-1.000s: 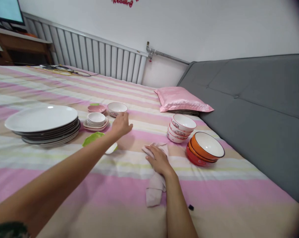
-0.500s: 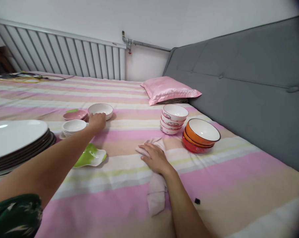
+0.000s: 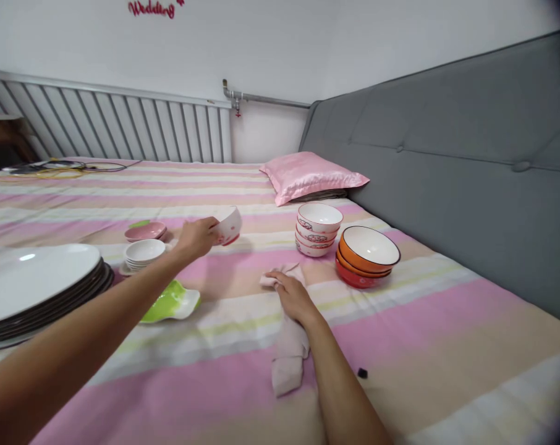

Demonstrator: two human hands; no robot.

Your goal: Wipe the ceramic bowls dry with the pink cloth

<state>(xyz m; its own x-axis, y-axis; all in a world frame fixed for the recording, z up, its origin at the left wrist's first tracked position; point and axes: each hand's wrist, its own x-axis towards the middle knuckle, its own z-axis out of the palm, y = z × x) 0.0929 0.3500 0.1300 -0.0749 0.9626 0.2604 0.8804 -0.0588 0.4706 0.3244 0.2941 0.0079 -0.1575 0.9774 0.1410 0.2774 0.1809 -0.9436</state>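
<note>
My left hand grips a white bowl with red marks, lifted off the bed and tipped on its side. Its fingers close on the bowl's near left part. My right hand has its fingers closed on a pale pink cloth, which trails down the striped sheet toward me. Beyond that hand stands a stack of white bowls with red rims. To its right is a stack of orange and red bowls. A green and white dish lies below my left forearm, partly covered by it.
At the left are stacked white plates, small white dishes and pink dishes. A pink pillow lies near the grey headboard. Cables lie at the far left. A small black object sits near my right forearm.
My left hand has raised the white bowl off the sheet, moved it right and tipped it. My right hand's fingers, flat on the cloth before, now pinch it. The view has tilted up.
</note>
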